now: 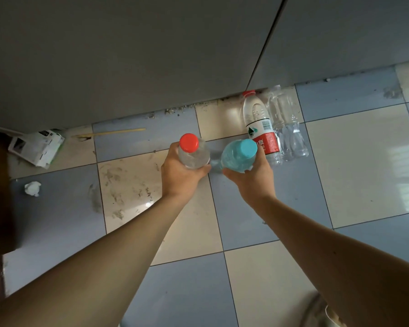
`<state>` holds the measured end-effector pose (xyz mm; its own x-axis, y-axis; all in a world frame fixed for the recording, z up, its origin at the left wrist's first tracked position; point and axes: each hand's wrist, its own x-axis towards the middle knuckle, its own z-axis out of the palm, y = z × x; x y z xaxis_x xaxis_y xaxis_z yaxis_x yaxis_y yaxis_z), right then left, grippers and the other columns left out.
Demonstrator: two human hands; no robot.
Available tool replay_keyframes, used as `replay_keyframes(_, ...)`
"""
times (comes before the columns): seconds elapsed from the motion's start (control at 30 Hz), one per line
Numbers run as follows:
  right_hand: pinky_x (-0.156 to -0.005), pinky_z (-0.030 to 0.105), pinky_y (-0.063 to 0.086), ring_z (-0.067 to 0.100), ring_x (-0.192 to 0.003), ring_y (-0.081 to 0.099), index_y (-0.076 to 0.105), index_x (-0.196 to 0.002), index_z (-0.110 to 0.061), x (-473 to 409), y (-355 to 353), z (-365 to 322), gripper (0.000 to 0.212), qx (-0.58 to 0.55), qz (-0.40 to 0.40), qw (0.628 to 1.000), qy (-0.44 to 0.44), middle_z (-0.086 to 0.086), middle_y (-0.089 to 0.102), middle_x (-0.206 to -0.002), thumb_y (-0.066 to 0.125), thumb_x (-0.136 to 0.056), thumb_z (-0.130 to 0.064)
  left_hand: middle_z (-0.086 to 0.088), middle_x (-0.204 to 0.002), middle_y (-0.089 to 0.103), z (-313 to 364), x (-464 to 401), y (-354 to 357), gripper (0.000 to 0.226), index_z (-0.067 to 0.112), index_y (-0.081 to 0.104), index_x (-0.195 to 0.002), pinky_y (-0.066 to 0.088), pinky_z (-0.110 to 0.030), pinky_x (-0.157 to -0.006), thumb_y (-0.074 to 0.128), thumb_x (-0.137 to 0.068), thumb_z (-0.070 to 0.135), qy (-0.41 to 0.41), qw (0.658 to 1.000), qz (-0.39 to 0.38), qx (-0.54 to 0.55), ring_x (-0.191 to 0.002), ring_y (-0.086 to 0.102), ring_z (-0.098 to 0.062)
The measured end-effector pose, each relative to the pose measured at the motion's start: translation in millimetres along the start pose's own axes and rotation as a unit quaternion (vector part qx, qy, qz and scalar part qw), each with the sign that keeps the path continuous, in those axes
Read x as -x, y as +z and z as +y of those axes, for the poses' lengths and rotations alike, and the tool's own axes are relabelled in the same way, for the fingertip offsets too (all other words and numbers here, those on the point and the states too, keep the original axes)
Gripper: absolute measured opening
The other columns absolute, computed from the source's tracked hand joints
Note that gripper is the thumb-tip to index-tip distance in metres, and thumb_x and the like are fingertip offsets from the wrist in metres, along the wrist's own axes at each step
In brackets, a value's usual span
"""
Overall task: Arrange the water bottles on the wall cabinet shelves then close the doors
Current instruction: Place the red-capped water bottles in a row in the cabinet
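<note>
A: Ok, left to right. What's on the floor?

B: Far left, a crumpled carton (37, 147) against the cabinet base, a paper wad (32, 188) below it, a thin stick (109, 133) lying flat.

A: Hands?

B: Left hand (181, 172) wraps a clear red-capped bottle (193, 151), upright, off the tiles. Right hand (253, 178) grasps a blue-tinted bottle (237, 154) with a teal cap, just beside the first.

A: More bottles?

B: A red-labelled bottle (260, 128) stands by the cabinet doors (151, 55), touching a clear capless one (287, 123); possibly two there, hard to tell.

A: Doors?

B: Closed; seam right of centre.
</note>
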<state>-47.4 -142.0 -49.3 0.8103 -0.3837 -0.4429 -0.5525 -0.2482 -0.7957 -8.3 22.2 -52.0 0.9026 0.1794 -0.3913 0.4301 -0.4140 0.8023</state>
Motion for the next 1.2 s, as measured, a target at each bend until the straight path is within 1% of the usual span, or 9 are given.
replay_keyframes(0.1, -0.071, 0.013, 0.046, 0.002, -0.092, 0.061, 0.055, -0.124, -0.027, 8.9, -3.9, -6.0, 0.060, 0.003, 0.003, 1.000, 0.007, -0.015, 0.063, -0.102, 0.088, -0.074, -0.021, 0.007, -0.099, 0.070, 9.4, 3.5, -8.0, 0.061, 0.020, 0.064, -0.114, 0.056, -0.032, -0.083, 0.095, -0.062, 0.020, -0.016, 1.000, -0.013, -0.006, -0.094, 0.068, -0.018)
replay_keyframes(0.23, -0.057, 0.005, 0.047, -0.018, -0.086, 0.060, 0.053, -0.113, -0.036, 28.6, -19.3, -24.4, 0.055, 0.004, 0.006, 1.000, 0.015, -0.022, 0.064, -0.094, 0.089, -0.071, -0.026, 0.004, -0.102, 0.069, 29.3, 15.8, -27.4, 0.061, 0.019, 0.063, -0.114, 0.056, -0.032, -0.082, 0.096, -0.063, 0.023, -0.022, 0.999, -0.030, -0.006, -0.097, 0.067, -0.019)
replay_keyframes(0.47, -0.076, 0.026, 0.058, 0.010, -0.100, 0.065, 0.056, -0.127, -0.025, 64.3, -75.8, -98.8, 0.065, 0.020, -0.018, 0.999, -0.032, -0.009, 0.067, -0.110, 0.089, -0.072, -0.031, 0.003, -0.102, 0.071, 102.8, 54.5, -72.2, 0.059, 0.018, 0.062, -0.112, 0.055, -0.029, -0.079, 0.096, -0.063, 0.022, -0.017, 0.999, -0.047, 0.002, -0.095, 0.068, -0.018)
replay_keyframes(0.53, -0.075, 0.022, 0.057, 0.008, -0.097, 0.064, 0.055, -0.125, -0.024, 75.5, -95.9, -129.6, 0.063, 0.029, -0.029, 0.998, -0.048, -0.010, 0.065, -0.108, 0.089, -0.072, -0.031, 0.003, -0.103, 0.071, 132.3, 67.9, -84.9, 0.060, 0.018, 0.062, -0.113, 0.053, -0.027, -0.079, 0.095, -0.064, 0.022, -0.008, 0.999, -0.053, 0.002, -0.094, 0.067, -0.017)
replay_keyframes(0.67, -0.058, 0.004, 0.047, -0.003, -0.089, 0.062, 0.054, -0.121, -0.028, 107.6, -141.2, -193.5, 0.061, 0.045, -0.041, 0.996, -0.066, -0.019, 0.063, -0.101, 0.090, -0.071, -0.031, 0.002, -0.101, 0.073, 198.2, 98.4, -111.8, 0.057, 0.017, 0.063, -0.111, 0.057, -0.033, -0.082, 0.095, -0.064, 0.020, 0.007, 0.997, -0.071, 0.010, -0.094, 0.070, -0.018)
replay_keyframes(0.87, -0.073, 0.017, 0.057, -0.001, -0.090, 0.067, 0.055, -0.120, -0.030, 171.9, -214.4, -293.7, 0.061, 0.043, -0.071, 0.993, -0.082, -0.019, 0.067, -0.102, 0.090, -0.071, -0.034, 0.003, -0.101, 0.073, 307.9, 153.6, -157.7, 0.055, 0.020, 0.065, -0.110, 0.058, -0.044, -0.087, 0.095, -0.064, 0.025, 0.050, 0.995, -0.084, 0.006, -0.095, 0.070, -0.018)
replay_keyframes(0.93, -0.077, 0.022, 0.059, 0.003, -0.093, 0.069, 0.055, -0.121, -0.030, 195.0, -239.4, -328.2, 0.062, 0.034, -0.077, 0.993, -0.085, -0.017, 0.069, -0.104, 0.091, -0.070, -0.033, 0.004, -0.100, 0.073, 350.8, 174.8, -177.2, 0.056, 0.021, 0.064, -0.111, 0.058, -0.041, -0.085, 0.095, -0.065, 0.028, 0.069, 0.994, -0.086, 0.006, -0.093, 0.070, -0.016)
replay_keyframes(1.1, -0.065, 0.010, 0.055, -0.005, -0.092, 0.068, 0.057, -0.117, -0.035, 257.0, -296.8, -425.3, 0.059, 0.010, -0.070, 0.992, -0.108, -0.018, 0.071, -0.103, 0.090, -0.068, -0.038, 0.009, -0.091, 0.074, 454.6, 228.2, -239.0, 0.050, 0.024, 0.067, -0.105, 0.057, -0.021, -0.072, 0.095, -0.065, 0.034, 0.103, 0.991, -0.082, 0.022, -0.083, 0.070, -0.003)
replay_keyframes(1.2, -0.076, 0.015, 0.055, -0.005, -0.100, 0.066, 0.057, -0.124, -0.035, 289.7, -323.1, -486.5, 0.064, -0.012, -0.063, 0.989, -0.137, -0.020, 0.070, -0.111, 0.088, -0.069, -0.044, 0.016, -0.091, 0.074, 506.1, 257.3, -279.0, 0.046, 0.030, 0.068, -0.101, 0.054, -0.014, -0.070, 0.095, -0.064, 0.033, 0.119, 0.989, -0.075, 0.036, -0.084, 0.070, 0.001)
